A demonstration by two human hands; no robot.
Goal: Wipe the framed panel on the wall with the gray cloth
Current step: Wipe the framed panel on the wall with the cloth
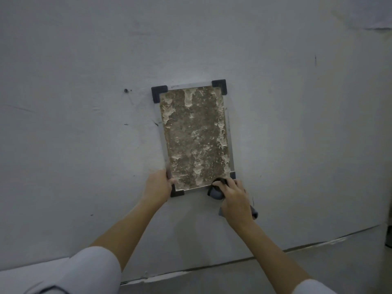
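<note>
The framed panel (194, 136) hangs on the wall, a tall rectangle with a mottled brown and white face, a thin silver frame and dark corner caps. My left hand (158, 184) grips the frame at its lower left corner, thumb lying on the panel's face. My right hand (234, 198) holds the bunched gray cloth (216, 193) against the panel's lower right corner. Part of the cloth pokes out below my palm. The lower right corner cap is mostly covered by the cloth and fingers.
The pale gray wall (84, 124) surrounds the panel, with a small dark screw (126, 90) to the panel's upper left. A cracked seam (275, 250) runs along the bottom of the wall. White sleeves cover both of my upper arms.
</note>
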